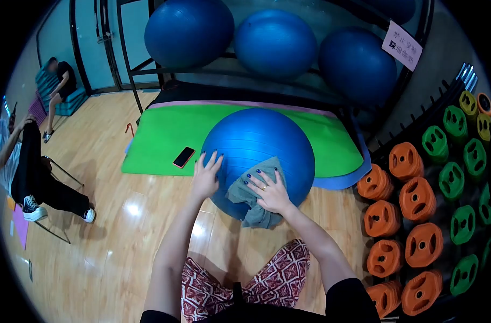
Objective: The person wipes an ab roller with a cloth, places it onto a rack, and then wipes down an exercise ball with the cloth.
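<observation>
A large blue exercise ball (251, 134) stands in front of me, partly over the edge of a green mat (165, 132). My left hand (207, 175) rests on the ball's left side with its fingers spread. Against the ball's front lies a grey-green cloth (261, 215), bunched at its lower end. My right hand (268, 189) lies flat on this cloth, fingers apart, pressing it to the ball. A phone (184, 156) with a red edge lies on the mat, left of the ball.
Behind the mats, a black rack (194, 70) holds several blue balls. Orange weight plates (417, 199) and green ones (451, 180) are stacked at the right. One person (36, 161) sits at the left; another (65, 81) sits farther back.
</observation>
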`<action>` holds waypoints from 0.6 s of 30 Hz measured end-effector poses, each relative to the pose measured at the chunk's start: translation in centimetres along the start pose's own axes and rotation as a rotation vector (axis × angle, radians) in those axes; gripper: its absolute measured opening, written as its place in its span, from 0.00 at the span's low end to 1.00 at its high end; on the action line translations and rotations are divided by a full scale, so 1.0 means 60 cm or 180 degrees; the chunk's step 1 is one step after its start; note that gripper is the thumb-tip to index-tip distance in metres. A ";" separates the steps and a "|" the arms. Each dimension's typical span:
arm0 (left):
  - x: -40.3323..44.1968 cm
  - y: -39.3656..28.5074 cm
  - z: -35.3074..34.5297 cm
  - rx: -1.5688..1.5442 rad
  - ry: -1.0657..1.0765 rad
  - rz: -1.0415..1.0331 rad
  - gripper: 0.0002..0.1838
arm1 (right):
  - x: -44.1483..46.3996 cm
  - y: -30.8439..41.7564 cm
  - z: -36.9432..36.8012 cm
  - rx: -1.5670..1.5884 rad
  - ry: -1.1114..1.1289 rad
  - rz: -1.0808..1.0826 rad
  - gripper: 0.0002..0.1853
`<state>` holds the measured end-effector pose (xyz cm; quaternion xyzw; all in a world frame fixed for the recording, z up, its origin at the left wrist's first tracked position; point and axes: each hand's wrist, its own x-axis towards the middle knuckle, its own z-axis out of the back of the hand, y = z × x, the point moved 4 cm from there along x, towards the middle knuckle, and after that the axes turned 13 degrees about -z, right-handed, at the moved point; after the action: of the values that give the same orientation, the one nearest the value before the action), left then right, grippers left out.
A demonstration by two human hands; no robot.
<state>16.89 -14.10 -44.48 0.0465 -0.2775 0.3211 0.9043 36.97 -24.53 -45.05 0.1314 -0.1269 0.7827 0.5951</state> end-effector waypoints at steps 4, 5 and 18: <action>0.044 -0.016 -0.002 -0.0176 0.0389 0.0112 0.42 | -0.026 -0.005 0.010 -0.0117 0.0069 0.0069 0.31; 0.043 -0.024 -0.007 -0.0400 0.0703 0.0288 0.44 | -0.027 -0.014 0.013 -0.0155 0.0091 -0.0146 0.31; 0.061 -0.150 -0.033 -0.0283 0.1344 0.0071 0.51 | 0.096 -0.182 0.028 0.1154 -0.0091 -0.2713 0.29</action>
<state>25.61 -18.68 -43.35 -0.0648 -0.0963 0.3212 0.9399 46.12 -17.13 -40.95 0.2845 0.0693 0.4758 0.8294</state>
